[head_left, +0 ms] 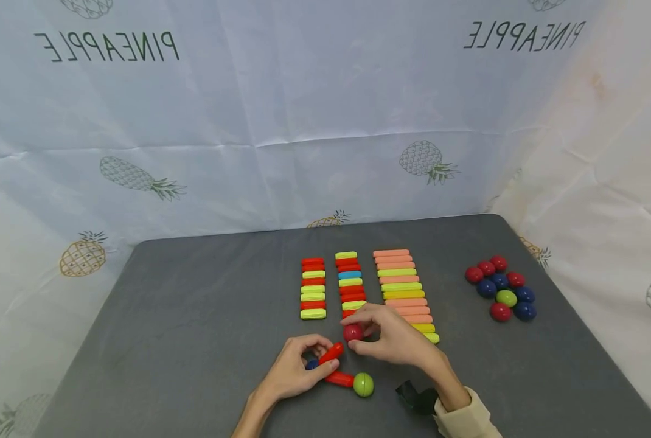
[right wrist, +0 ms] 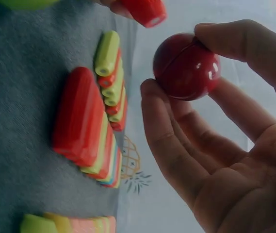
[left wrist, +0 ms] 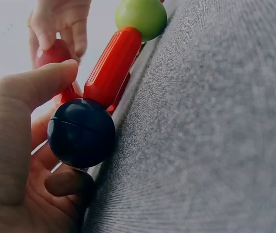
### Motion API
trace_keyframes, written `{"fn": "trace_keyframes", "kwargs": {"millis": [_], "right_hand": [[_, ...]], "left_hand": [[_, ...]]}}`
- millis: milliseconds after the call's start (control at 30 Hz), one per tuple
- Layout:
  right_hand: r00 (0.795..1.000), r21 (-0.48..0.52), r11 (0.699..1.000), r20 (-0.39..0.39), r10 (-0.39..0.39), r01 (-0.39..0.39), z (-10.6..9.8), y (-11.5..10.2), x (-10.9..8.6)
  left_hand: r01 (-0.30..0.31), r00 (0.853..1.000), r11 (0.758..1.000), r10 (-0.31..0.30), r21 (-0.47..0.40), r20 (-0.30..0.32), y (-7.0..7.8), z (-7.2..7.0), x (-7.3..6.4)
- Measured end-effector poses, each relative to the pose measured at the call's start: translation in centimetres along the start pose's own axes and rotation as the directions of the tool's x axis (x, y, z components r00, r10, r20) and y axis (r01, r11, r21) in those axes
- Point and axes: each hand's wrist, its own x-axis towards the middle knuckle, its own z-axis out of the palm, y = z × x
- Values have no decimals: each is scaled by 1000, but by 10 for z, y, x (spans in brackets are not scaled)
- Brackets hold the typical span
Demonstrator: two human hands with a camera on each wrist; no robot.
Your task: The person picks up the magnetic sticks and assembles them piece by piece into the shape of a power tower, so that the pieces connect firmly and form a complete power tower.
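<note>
Already, a red stick links green ball and blue ball; left hand grips a second stick, right hand pinches a yet-unattached red ball.

In my head view, the fingers of the left hand hide most of the blue ball. Beyond the right hand, I lose the near end of the middle rod column. My right wrist view's top edge cuts the green ball. Behind the left thumb, I can't tell whether red ball and rod touch.
</note>
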Motion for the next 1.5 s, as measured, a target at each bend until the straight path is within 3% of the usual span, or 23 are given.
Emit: {"fn": "trace_keyframes", "kwargs": {"millis": [333,633,700,867,1067,1233,1367,1500], "right_hand": [[998,45,998,45,32,-34,10,-1,6],[998,97,994,33,-52,49,21,-5,19],[998,58,996,-7,-65,66,23,-8,26],[988,-146,986,-117,-102,85,28,-15,49],[993,-328,942,-63,-97,71,45,-17,76],[995,-447,893,-56,-87,53,55,-16,81],[992,-488,871,-75,-101,52,60,-17,80],[995,-447,894,-83,-54,11,65,-16,80]], "left_hand": [[-7,1000,1000,7,1,-10,0,1,1],[-73,997,997,72,-28,-35,0,-5,-1],[-71,997,997,70,-28,-39,0,-9,-1],[-39,999,999,38,-12,-28,-2,-20,-5],[0,999,1000,-1,-31,-45,-4,-29,-8],[6,998,995,-11,-97,-54,-9,-32,-9],[-5,998,983,-7,-186,-62,-15,-32,-10],[-11,998,971,-5,-241,-67,-19,-33,-10]]}}
